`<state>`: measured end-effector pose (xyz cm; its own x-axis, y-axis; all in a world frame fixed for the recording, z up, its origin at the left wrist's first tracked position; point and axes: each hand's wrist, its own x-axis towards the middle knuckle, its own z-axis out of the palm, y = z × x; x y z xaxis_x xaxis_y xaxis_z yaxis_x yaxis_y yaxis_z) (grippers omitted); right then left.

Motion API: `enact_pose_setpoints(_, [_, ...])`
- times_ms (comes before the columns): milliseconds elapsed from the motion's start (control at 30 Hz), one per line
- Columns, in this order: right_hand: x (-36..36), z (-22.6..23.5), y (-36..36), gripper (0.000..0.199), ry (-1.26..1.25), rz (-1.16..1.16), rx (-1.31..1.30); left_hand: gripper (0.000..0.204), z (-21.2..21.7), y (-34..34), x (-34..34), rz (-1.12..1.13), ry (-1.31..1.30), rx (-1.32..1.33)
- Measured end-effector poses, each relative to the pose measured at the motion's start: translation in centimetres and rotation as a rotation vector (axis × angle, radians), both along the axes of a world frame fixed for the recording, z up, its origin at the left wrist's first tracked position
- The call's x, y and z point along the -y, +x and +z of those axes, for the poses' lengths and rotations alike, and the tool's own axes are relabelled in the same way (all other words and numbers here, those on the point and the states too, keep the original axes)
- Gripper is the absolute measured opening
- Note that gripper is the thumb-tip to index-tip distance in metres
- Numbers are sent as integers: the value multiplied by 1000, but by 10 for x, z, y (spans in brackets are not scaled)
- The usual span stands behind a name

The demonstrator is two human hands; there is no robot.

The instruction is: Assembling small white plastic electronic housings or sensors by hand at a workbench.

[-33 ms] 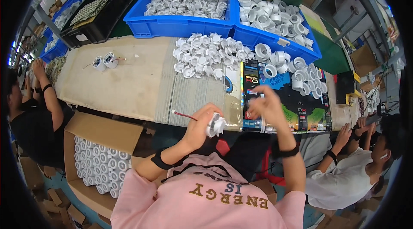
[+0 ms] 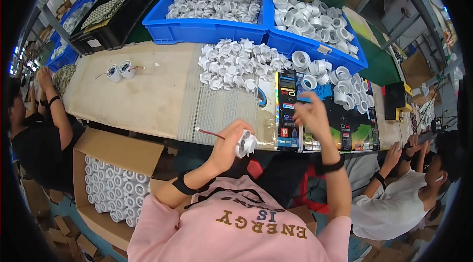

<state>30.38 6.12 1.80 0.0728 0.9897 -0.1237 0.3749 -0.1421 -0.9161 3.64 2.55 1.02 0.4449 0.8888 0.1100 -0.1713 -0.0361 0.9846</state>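
Note:
My left hand (image 2: 227, 145) is closed around a small motor unit with a white bladed fan wheel (image 2: 248, 144) on its near right side. A red lead (image 2: 211, 133) with a small white plug sticks out from it to the left. To the right, my right hand (image 2: 315, 117) hovers above the printed sheet (image 2: 340, 131) at the table edge, its fingers partly bent and apart with nothing visible in them. Beyond both hands lie a heap of loose white fan wheels (image 2: 231, 67) and, right of it, several white plastic rings (image 2: 354, 90).
Blue bins of fan wheels (image 2: 212, 31) and rings (image 2: 315, 51) stand at the back. Two wired motor units (image 2: 119, 70) sit on the table's left. A cardboard box (image 2: 120, 146) of white round units is at lower left. People (image 2: 401, 198) work on both sides.
My right hand has shifted slightly to the right and away from me. The left hand keeps its hold on the motor unit, almost unmoved.

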Motion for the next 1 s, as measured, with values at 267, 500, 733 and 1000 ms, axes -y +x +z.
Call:
enact_pose_setpoints(267, [-40,-59,53,23,149,-113,407,38,4,3,16,-109,-112,-43])
enact_pose_setpoints(500, [83,19,-54,35,-239,289,-720,35,-9,11,-1,104,-192,-5])
enact_pose_setpoints(733, [107,20,-83,25,-219,15,-692,24,-1,25,9,131,282,-142])
enact_pose_setpoints(1000, [115,15,-91,55,360,109,18,34,2,24,12,138,134,-190])
